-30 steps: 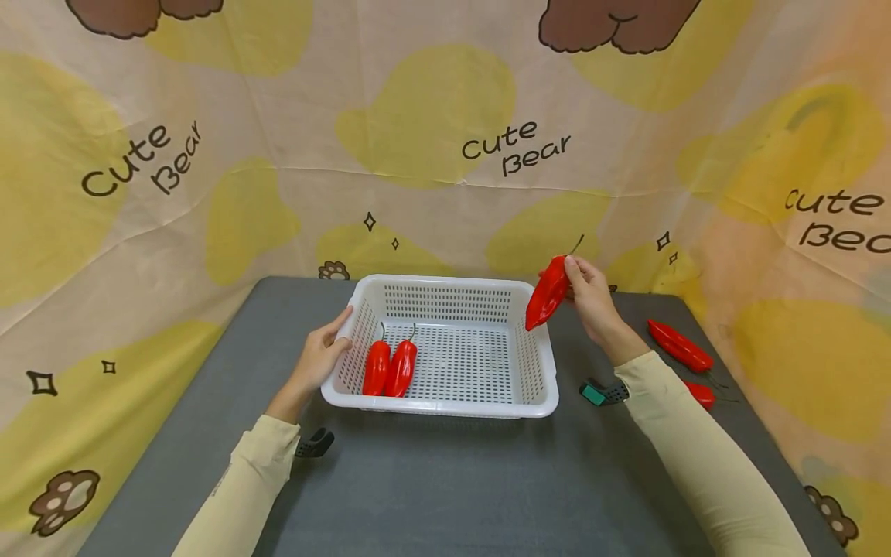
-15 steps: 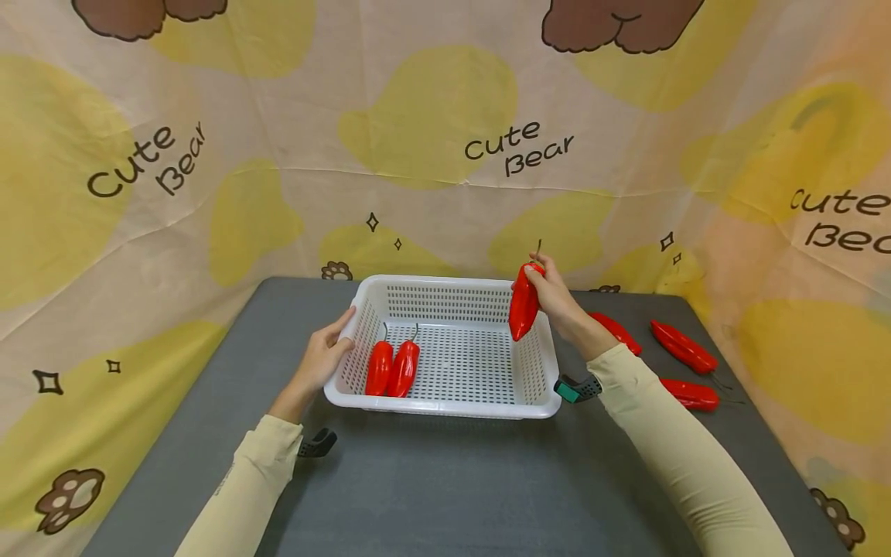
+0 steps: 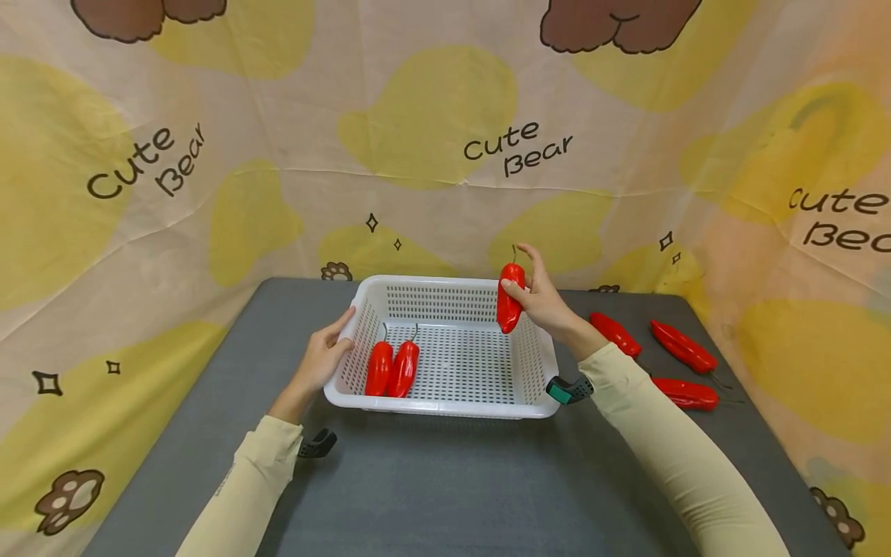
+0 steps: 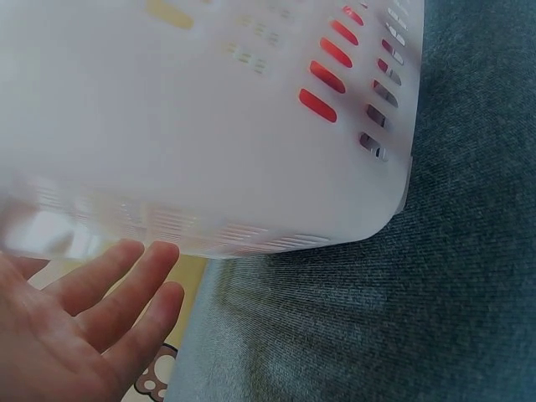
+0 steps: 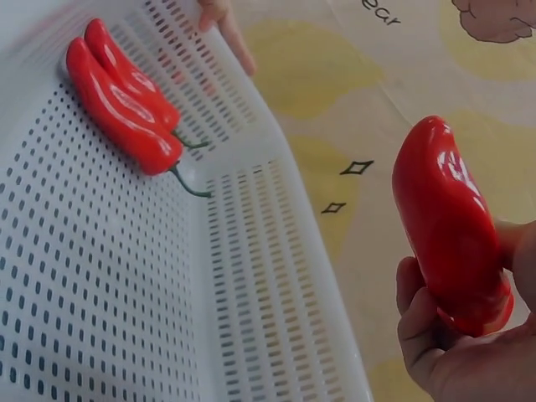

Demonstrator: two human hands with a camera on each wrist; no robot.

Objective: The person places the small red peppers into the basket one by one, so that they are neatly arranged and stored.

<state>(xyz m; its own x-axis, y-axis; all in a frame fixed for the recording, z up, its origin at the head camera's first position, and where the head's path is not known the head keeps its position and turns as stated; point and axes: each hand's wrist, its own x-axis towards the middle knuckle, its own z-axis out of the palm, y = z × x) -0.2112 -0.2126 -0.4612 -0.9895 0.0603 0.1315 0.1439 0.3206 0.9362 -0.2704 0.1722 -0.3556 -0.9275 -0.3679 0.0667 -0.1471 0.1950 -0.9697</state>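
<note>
In the head view my right hand (image 3: 546,302) holds a red chili pepper (image 3: 510,298) above the right end of a white plastic basket (image 3: 445,408). The pepper hangs stem up; in the right wrist view thumb and fingers pinch this pepper (image 5: 448,218) near its stem end. At the basket's left side, my left hand (image 3: 323,356) grips the rim. The left wrist view has the fingers (image 4: 126,301) against the outside of the basket wall (image 4: 209,134); the thumb is mostly hidden there. Two red peppers (image 3: 391,370) lie side by side at the basket's left end.
Several more red peppers lie on the grey table (image 3: 445,480) right of the basket: one nearest it (image 3: 616,333), one farther right (image 3: 684,346), and one partly behind the right sleeve (image 3: 689,394). A printed cloth (image 3: 418,116) hangs behind the table.
My right hand has carried its pepper left, from beyond the basket's right rim to over the basket. Peppers behind the right arm have come into view. The left hand stays put.
</note>
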